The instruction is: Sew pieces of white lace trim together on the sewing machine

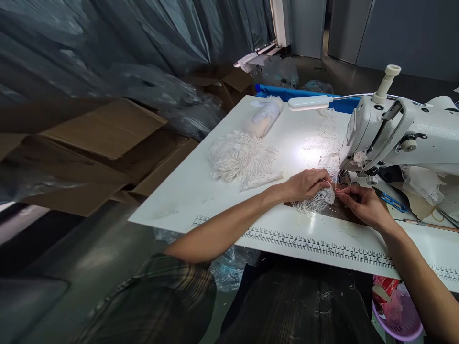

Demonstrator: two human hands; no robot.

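A white table (172, 210) spreads beneath both hands. The sewing machine (430, 124) stands on it beyond the right hand (362, 203), its needle end just past the fingertips of both hands. A heap of lace (236, 155) lies beyond the left hand (310, 185) and off to its left, well apart from it. The left hand is curled, gripping a white lace piece (311, 203) that spills from below its fingers onto the table. Just right of the right hand lie blue snips (393, 202). The right hand has thumb and finger pinched together on what looks like a thin, pale strand (336, 188), close to the left fingertips.

The step in hand seems to be matching strand and lace edge near the needle; whether either sits under it, I cannot tell. The next move probably calls for a steady left grip and fine right-hand guiding.
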